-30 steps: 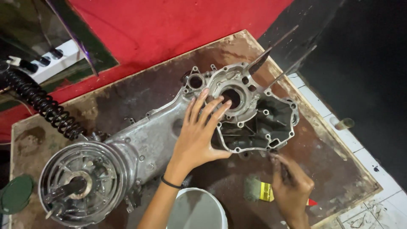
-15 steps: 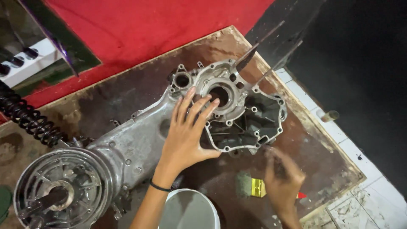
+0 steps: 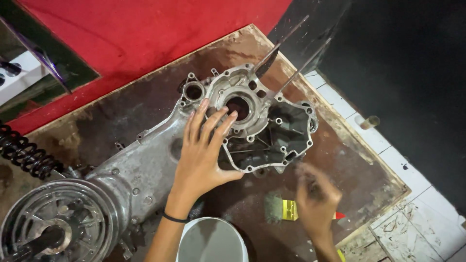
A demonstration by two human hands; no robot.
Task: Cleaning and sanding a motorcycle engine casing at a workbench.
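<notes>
Head view, left hand (image 3: 201, 155) spread flat on engine casing (image 3: 242, 126), right hand (image 3: 318, 201) (blurred) perhaps gripping brush (image 3: 281, 209).

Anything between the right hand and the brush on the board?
Nothing visible. The right hand is blurred, directly beside the brush, over its handle end. The left hand rests flat on the engine case, clear of that path.

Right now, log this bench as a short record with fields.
Surface: stained wooden board
Main part: grey metal engine case, open housing at its far end
Left hand: left hand flat on the case, fingers spread beside the round bore
Right hand: right hand blurred, above a paintbrush; grip unclear
Near edge: white bucket
Far left: black coil spring
</notes>
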